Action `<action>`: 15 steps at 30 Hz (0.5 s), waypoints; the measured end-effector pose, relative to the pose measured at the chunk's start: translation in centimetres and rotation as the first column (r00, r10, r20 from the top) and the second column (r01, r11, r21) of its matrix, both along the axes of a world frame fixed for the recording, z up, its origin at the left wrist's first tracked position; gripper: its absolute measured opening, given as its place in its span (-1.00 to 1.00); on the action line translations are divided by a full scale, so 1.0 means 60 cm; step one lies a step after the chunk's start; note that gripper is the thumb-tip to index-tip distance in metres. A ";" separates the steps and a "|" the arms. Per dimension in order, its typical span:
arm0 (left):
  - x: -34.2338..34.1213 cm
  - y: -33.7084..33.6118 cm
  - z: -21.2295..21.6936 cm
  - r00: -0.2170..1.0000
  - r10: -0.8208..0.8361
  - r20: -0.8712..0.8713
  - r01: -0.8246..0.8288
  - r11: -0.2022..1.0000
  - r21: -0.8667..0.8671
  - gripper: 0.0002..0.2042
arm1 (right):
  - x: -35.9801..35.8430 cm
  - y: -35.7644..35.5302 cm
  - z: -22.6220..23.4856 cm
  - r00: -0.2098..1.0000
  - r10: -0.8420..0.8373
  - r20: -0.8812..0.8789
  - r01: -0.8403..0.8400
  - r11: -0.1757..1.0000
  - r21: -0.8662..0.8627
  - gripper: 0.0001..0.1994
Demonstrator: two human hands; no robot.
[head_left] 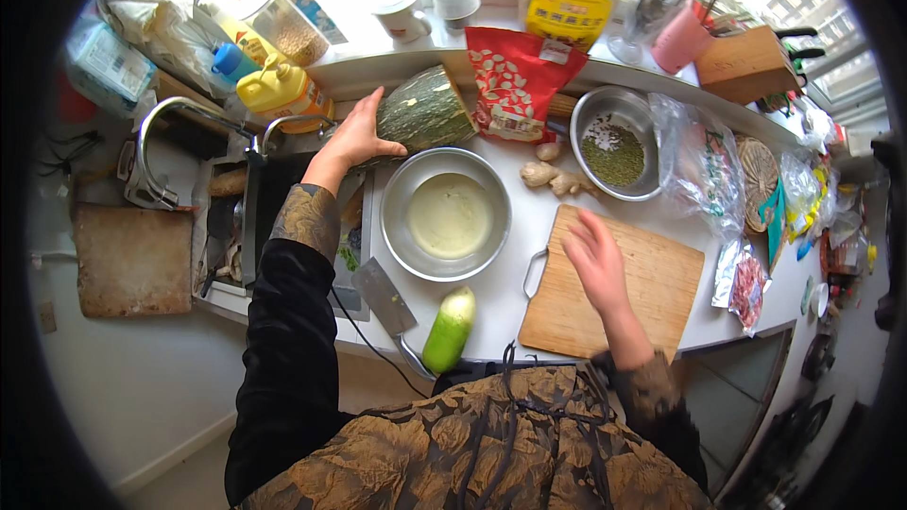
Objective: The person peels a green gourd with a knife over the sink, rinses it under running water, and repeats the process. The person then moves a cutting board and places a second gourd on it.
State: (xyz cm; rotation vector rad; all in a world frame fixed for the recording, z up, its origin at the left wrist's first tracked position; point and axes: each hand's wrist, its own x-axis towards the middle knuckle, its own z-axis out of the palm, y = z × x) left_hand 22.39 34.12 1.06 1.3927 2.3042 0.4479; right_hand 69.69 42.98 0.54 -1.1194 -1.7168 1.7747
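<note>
A piece of green mottled squash [423, 111] lies at the back of the counter. My left hand [357, 137] is closed round its left end, thumb on the near side and fingers on the far side. My right hand [597, 263], slightly blurred, hovers over the wooden cutting board [647, 288] with fingers apart and nothing in them. Between my hands stands a metal bowl [389, 227] with pale liquid in it. In front of the bowl lie a cleaver [385, 297] and a pale green gourd-like vegetable [451, 331].
Behind the board are ginger [557, 178], a metal bowl [650, 179] of green beans, a red bag [520, 80] and a clear plastic bag [697, 165]. The sink with its faucet [151, 142] is at left. Packaged meat [746, 291] lies near the right edge.
</note>
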 end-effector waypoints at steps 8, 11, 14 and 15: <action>-0.017 -0.189 -0.148 0.759 0.644 -0.095 -0.537 0.702 0.468 -0.34 | -0.439 0.173 -0.050 0.948 0.173 0.269 -0.108 0.965 -0.239 0.23; -0.048 -0.199 -0.183 0.232 0.626 0.744 -0.942 0.336 0.012 -0.23 | -0.477 0.178 -0.053 0.939 0.155 0.308 -0.095 0.975 -0.203 -0.02; -0.073 -0.185 -0.188 -0.042 0.301 0.953 -0.859 0.476 -0.188 -0.22 | -0.486 0.157 -0.062 0.942 0.051 0.331 -0.065 0.997 0.032 0.16; -0.075 -0.180 -0.187 -0.081 0.265 0.961 -0.856 0.476 -0.204 -0.23 | -0.486 0.149 -0.067 0.944 0.072 0.322 -0.095 0.994 0.056 0.08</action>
